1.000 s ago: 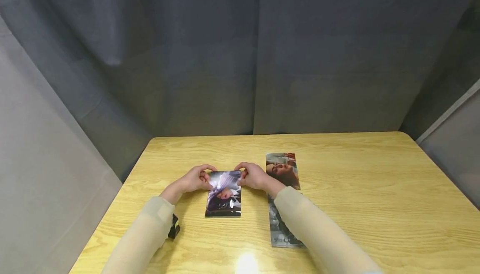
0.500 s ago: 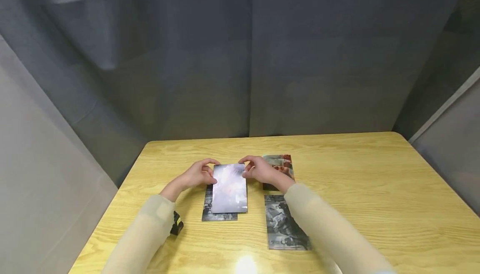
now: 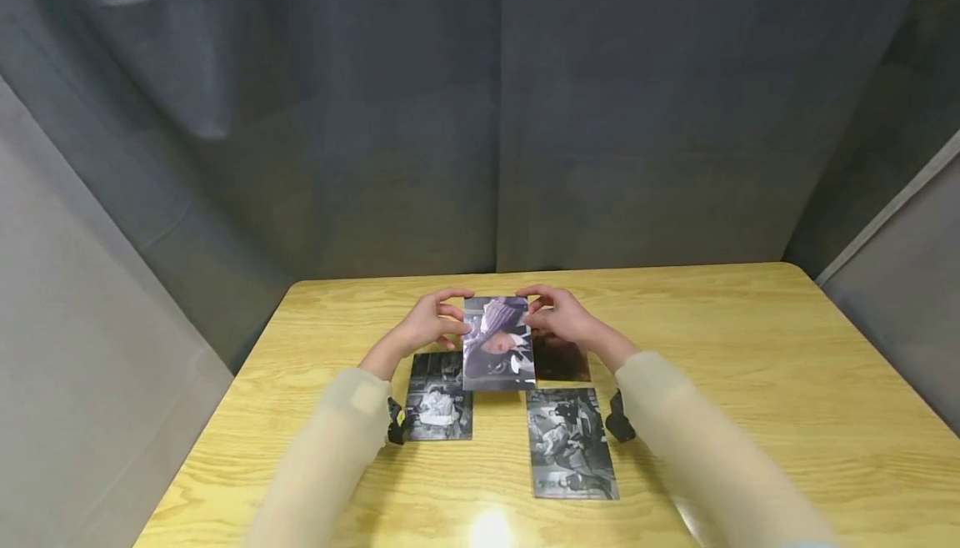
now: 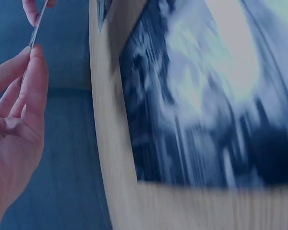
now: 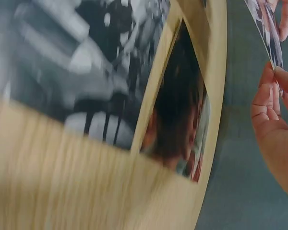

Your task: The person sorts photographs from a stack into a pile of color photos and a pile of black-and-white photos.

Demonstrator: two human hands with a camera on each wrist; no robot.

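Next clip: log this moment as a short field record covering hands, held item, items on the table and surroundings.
left hand: left hand pinches the left edge of the colour photo
right hand: right hand pinches its right edge
held item: colour photo, lifted above the table, picture side towards the head camera
on table: black-and-white photo near left; larger black-and-white photo near right; reddish photo partly hidden behind the held one
surface: wooden table
surroundings: grey curtain behind and to the sides

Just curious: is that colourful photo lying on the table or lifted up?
Lifted. Both hands, left and right, pinch the photo by its edges above the table.
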